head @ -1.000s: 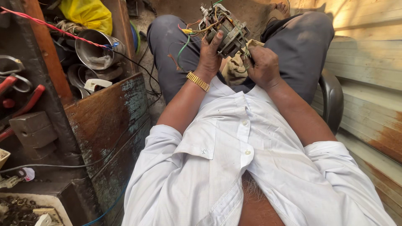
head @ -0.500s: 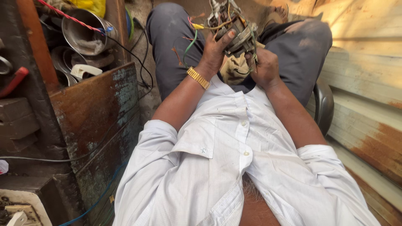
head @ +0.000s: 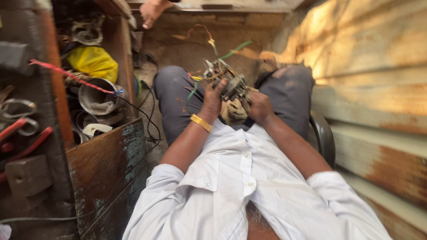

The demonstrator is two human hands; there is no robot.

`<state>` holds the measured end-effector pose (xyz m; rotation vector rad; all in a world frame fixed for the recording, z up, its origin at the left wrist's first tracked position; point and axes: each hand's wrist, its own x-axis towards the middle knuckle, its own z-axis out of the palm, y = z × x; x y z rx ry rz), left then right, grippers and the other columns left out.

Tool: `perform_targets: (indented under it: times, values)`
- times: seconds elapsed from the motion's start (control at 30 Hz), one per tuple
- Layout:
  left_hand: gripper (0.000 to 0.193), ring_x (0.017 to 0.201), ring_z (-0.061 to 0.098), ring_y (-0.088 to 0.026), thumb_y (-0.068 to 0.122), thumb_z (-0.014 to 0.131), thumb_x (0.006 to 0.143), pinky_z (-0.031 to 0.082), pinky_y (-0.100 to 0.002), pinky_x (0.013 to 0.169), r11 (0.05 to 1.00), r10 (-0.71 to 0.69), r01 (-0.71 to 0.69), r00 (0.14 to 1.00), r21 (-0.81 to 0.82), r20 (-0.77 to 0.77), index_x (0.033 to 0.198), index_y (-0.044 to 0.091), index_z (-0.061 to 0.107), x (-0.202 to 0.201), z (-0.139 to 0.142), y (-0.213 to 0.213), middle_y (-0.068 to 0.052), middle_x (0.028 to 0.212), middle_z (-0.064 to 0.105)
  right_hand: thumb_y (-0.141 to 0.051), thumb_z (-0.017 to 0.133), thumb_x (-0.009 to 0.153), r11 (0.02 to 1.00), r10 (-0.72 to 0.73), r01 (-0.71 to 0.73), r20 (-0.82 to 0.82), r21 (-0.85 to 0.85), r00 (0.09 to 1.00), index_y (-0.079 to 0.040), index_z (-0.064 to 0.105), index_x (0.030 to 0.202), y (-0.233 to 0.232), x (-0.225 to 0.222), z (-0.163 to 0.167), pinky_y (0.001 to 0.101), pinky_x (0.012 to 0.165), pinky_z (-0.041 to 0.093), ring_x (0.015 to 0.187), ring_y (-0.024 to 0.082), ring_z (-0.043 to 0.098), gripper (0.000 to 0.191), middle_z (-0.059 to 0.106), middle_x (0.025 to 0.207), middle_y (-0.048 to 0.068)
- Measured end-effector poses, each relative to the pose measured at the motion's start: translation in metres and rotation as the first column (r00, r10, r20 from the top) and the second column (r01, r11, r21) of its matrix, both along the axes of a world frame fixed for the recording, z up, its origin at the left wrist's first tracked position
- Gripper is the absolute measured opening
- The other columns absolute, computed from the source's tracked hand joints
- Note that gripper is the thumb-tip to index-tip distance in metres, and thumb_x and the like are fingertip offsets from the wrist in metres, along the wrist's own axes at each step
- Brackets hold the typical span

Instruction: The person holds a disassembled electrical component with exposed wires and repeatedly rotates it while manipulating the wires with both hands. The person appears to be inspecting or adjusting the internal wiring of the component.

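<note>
- Head view, from the left edge: a worn wooden cabinet with flaking blue-green paint stands at about 8 o'clock from the hands, with red-handled tools beside it at the far left.
- Above that, at 10 o'clock, a yellow bag lies over a dented metal pot, and a red cord runs slantwise in front of both.
- Another person's hand shows at the top edge, at 11 o'clock, well apart from the work.
- The left hand, with a gold bracelet on its wrist, is wrapped round the left side of a small wired electrical part.
- That part is held up over the lap, between the knees, with green and yellow wires sticking out toward 12 o'clock.
- The right hand grips the part's right lower side; its fingers are closed on it.
- A tan rag lies on the lap just under the hands.
- Rusty corrugated sheeting fills the 3 o'clock side.
</note>
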<state>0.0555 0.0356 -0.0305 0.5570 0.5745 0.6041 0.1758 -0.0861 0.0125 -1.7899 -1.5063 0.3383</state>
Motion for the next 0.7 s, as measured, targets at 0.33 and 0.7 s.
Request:
perform_targets:
  times: [0.33, 0.7]
  values:
    - [0.055, 0.114, 0.065, -0.026, 0.02, 0.079, 0.09, 0.055, -0.042, 0.099, 0.995, -0.005, 0.018, 0.992, -0.1, 0.129, 0.136, 0.003, 0.054, 0.001, 0.002, -0.003, -0.011, 0.125, 0.065, -0.03, 0.065, 0.098, 0.982, -0.043, 0.018, -0.131, -0.185, 0.991, -0.005, 0.071, 0.105, -0.004, 0.0, 0.005, 0.0452, 0.078, 0.056, 0.091, 0.041, 0.07, 0.027, 0.072, 0.103, 0.021]
    - [0.05, 0.112, 0.064, -0.025, 0.026, 0.078, 0.098, 0.054, -0.041, 0.1, 1.0, -0.025, 0.024, 0.992, 0.011, 0.122, 0.133, -0.001, 0.056, -0.001, -0.004, -0.006, -0.011, 0.123, 0.064, -0.032, 0.06, 0.103, 0.977, -0.118, 0.072, -0.227, -0.202, 0.967, -0.003, 0.068, 0.096, -0.008, 0.002, 0.014, 0.043, 0.072, 0.054, 0.081, 0.038, 0.067, 0.031, 0.069, 0.09, 0.019]
